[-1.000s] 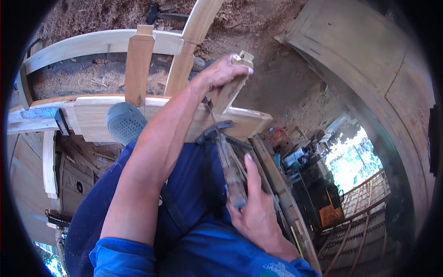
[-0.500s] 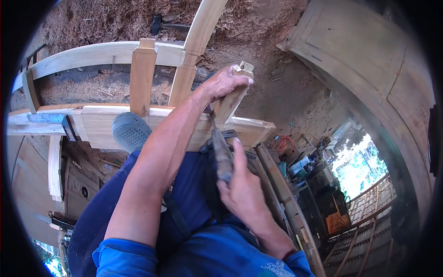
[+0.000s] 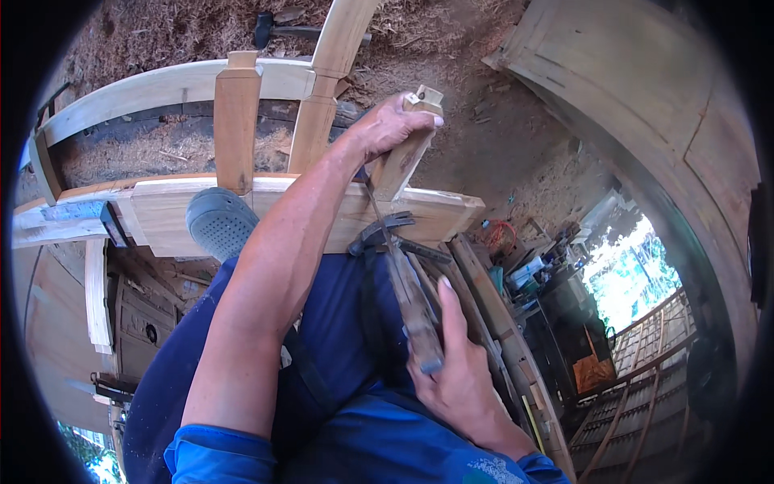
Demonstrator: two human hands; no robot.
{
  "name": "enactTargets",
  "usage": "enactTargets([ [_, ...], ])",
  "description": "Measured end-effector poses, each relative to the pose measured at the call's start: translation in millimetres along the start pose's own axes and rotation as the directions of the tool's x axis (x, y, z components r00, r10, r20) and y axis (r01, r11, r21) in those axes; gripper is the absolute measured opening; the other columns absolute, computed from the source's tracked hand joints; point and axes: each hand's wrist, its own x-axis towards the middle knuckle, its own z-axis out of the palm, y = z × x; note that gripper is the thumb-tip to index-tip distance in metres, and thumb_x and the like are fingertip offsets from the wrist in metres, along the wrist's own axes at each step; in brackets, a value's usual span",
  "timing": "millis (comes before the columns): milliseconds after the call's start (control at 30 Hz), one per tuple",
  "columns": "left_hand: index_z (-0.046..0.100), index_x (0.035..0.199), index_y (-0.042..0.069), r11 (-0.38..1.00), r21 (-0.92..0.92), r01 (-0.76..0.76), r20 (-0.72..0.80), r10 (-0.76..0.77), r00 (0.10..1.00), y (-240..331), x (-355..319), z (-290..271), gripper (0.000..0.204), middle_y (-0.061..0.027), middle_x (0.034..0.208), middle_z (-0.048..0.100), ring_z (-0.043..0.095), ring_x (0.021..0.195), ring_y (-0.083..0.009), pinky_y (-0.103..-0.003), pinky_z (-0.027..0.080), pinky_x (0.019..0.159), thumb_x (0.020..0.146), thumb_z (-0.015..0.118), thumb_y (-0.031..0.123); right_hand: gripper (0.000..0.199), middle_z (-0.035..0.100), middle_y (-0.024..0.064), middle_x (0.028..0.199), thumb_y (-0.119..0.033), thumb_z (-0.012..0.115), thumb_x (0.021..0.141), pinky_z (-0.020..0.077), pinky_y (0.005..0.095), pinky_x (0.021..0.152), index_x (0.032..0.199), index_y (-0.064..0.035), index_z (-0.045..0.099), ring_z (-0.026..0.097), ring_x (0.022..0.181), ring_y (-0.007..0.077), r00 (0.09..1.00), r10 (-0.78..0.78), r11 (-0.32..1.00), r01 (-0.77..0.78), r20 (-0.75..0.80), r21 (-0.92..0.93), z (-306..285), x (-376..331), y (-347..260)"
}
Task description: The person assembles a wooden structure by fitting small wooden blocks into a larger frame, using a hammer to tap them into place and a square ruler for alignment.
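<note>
My left hand [image 3: 393, 129] is closed round the upper part of a short wooden post [image 3: 401, 165] with a notched top, which stands tilted against a plank [image 3: 322, 214]. In my right hand [image 3: 461, 379] is a tool with a worn wooden handle [image 3: 413, 310] and a thin blade [image 3: 376, 202]. The fingers wrap its lower end and the thumb points forward. The blade, seen edge-on, reaches to the post's near left side; its teeth or edge cannot be made out. A claw hammer [image 3: 382, 231] lies just beyond the handle, close to my lap.
My foot in a grey clog [image 3: 222, 224] presses on the plank. Beyond stand a wooden upright [image 3: 236, 129] and a curved rail [image 3: 161, 87]. A sledgehammer [image 3: 264, 31] lies on shavings. Long boards [image 3: 500, 339] run along my right; a large curved panel [image 3: 637, 89] rises at far right.
My right hand has drawn the thin-bladed tool back toward me and to the right, so more blade shows. My left hand stays on the post. The view has shifted slightly.
</note>
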Motion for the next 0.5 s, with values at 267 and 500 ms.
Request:
enactTargets([
  [267, 0.06, 0.119, 0.004, 0.999, 0.033, -0.008, -0.014, 0.009, 1.0, 9, -5, 1, 0.056, -0.0097, 0.102, 0.068, 0.063, 0.093, -0.018, -0.035, 0.052, 0.086, 0.081, 0.078, 0.04, 0.092, 0.06, 0.0387, 0.119, -0.004, 0.066, 0.084, 0.0556, 0.0522, 0.086, 0.157, -0.0007, 0.011, 0.063, 0.1, 0.0551, 0.999, 0.049, 0.999, -0.049, 0.011, 0.008, -1, 3, -4],
  [500, 0.056, 0.124, 0.002, 0.999, 0.044, -0.012, -0.019, 0.013, 1.0, -16, 17, -11, 0.059, -0.0103, 0.104, 0.068, 0.064, 0.095, -0.0185, -0.034, 0.052, 0.088, 0.083, 0.077, 0.039, 0.091, 0.062, 0.0379, 0.112, -0.001, 0.067, 0.083, 0.0534, 0.0553, 0.081, 0.156, 0.0007, 0.012, 0.063, 0.093, 0.0559, 0.993, 0.112, 0.993, -0.113, 0.031, 0.022, 17, 45, 13],
])
